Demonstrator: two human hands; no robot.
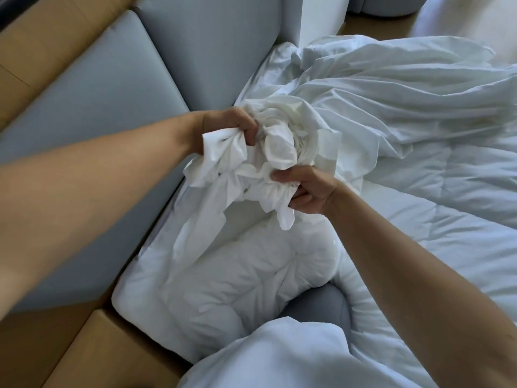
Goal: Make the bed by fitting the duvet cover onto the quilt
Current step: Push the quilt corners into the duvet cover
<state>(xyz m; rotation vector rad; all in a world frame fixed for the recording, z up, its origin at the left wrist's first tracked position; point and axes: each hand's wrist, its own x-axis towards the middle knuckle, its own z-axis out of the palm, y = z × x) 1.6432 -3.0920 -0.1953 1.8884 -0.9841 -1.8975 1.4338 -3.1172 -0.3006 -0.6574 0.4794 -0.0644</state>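
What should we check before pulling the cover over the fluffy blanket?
1. Left hand grips the duvet cover: ok.
2. Right hand grips the same bunch: ok.
3. Quilt corner inside the bunch: cannot tell, the folds hide it.
4. Cover spread flat: not ok, it trails crumpled toward the far side.
5. Quilt lying smooth on the bed: not ok, the near corner is puffed and wrinkled.
6. Cover clear of the headboard: ok, the bunch is held above the bed.

White duvet cover [279,141], white stitched quilt [433,233], pale blue-grey padded headboard [112,88], tan wood surround [42,37].
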